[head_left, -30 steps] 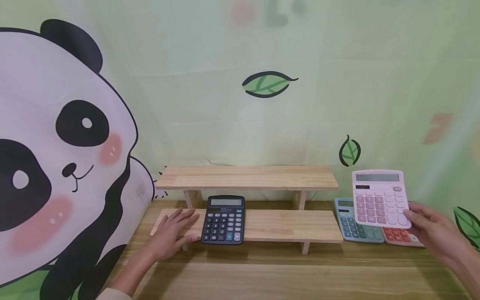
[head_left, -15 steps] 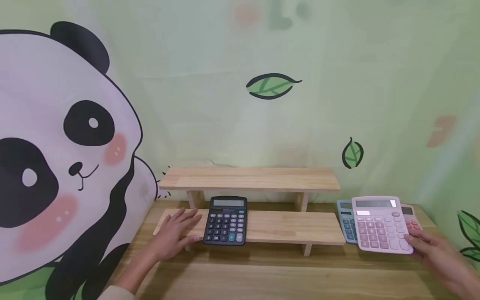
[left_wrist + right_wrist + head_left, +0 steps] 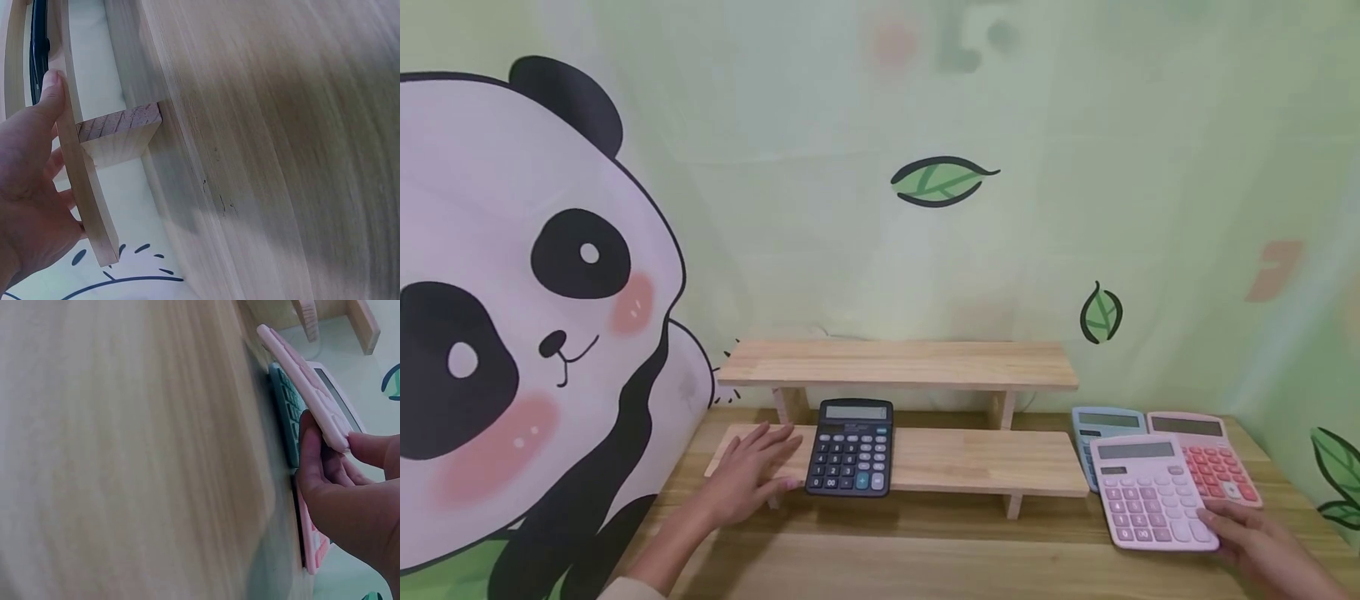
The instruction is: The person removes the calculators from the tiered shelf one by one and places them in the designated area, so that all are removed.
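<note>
- Right hand (image 3: 1251, 542), lower right of the head view, pinches the near right corner of a pale pink calculator (image 3: 1150, 492); the right wrist view shows thumb over and fingers under its edge (image 3: 325, 428).
- The pale pink calculator sits low over the wooden table (image 3: 940, 558), at the right of the frame, tilted and overlapping a blue calculator (image 3: 1101, 429) and a coral pink calculator (image 3: 1213, 462) that lie behind it.
- Left hand (image 3: 752, 475), lower left of centre, rests with relaxed, straight fingers on the left end of the lower shelf board (image 3: 970, 458), gripping nothing; in the left wrist view the thumb lies along the board's edge (image 3: 87, 206).
- A black calculator (image 3: 852, 448) stands leaning on that lower board, just beside the left hand.
- The upper shelf board (image 3: 898, 365), behind and above, carries nothing visible.
- Risk, as a judgement: a corner pinch is a weak hold, so the pale pink calculator could pivot and slip, or knock the two calculators under it.
- Risk: a nudge from the left hand could tip the leaning black calculator off the board's front.
</note>
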`<state>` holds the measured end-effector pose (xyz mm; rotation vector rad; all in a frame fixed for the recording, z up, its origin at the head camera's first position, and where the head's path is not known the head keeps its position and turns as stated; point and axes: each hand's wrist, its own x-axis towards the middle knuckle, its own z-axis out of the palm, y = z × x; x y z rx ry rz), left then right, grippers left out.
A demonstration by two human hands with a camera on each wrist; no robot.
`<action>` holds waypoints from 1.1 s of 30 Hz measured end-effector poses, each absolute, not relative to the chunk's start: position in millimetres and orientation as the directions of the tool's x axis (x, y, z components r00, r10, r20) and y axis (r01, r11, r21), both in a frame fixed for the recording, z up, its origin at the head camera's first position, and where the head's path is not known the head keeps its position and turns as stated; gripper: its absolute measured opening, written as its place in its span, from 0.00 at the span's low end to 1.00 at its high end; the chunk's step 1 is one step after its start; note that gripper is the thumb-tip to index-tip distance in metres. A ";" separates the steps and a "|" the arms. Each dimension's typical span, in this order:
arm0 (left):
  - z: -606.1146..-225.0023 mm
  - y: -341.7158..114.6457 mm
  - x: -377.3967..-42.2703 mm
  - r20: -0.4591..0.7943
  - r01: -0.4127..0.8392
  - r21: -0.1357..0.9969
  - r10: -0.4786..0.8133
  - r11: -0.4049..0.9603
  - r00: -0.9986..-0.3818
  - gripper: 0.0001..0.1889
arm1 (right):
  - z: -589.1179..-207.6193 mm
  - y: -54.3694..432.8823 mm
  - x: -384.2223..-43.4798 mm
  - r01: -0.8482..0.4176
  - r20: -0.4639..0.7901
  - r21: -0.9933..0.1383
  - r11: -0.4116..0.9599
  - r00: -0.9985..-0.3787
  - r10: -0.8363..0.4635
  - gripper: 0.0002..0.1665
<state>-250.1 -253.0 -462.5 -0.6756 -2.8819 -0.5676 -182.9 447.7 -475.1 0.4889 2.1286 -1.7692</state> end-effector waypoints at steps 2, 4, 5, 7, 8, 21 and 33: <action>-462.0 -252.8 -250.5 0.205 0.454 0.329 0.407 0.828 -0.890 0.36 | -478.4 448.4 -182.2 0.469 -0.466 -0.865 0.178 -0.882 0.061 0.46; -461.6 -252.2 -250.6 0.207 0.457 0.332 0.409 0.825 -0.889 0.36 | -479.6 448.6 -181.3 0.469 -0.467 -0.863 0.186 -0.882 0.060 0.46; -461.5 -251.9 -250.3 0.207 0.458 0.335 0.409 0.824 -0.889 0.36 | -480.0 448.8 -180.8 0.468 -0.467 -0.863 0.190 -0.883 0.051 0.45; -461.8 -251.5 -249.8 0.209 0.458 0.337 0.409 0.822 -0.888 0.36 | -480.7 449.5 -179.5 0.472 -0.475 -0.858 0.203 -0.879 0.040 0.45; -462.3 -251.3 -249.7 0.211 0.459 0.338 0.410 0.821 -0.888 0.36 | -480.9 449.7 -178.5 0.474 -0.478 -0.856 0.208 -0.878 0.035 0.45; -462.6 -251.8 -247.9 0.251 0.484 0.340 0.418 0.806 -0.873 0.36 | -485.6 445.8 -175.0 0.503 -0.515 -0.823 0.263 -0.857 0.028 0.42; -466.7 -253.4 -250.5 0.272 0.495 0.352 0.419 0.794 -0.866 0.37 | -476.5 451.8 -174.3 0.468 -0.525 -0.724 0.507 -0.851 0.037 0.43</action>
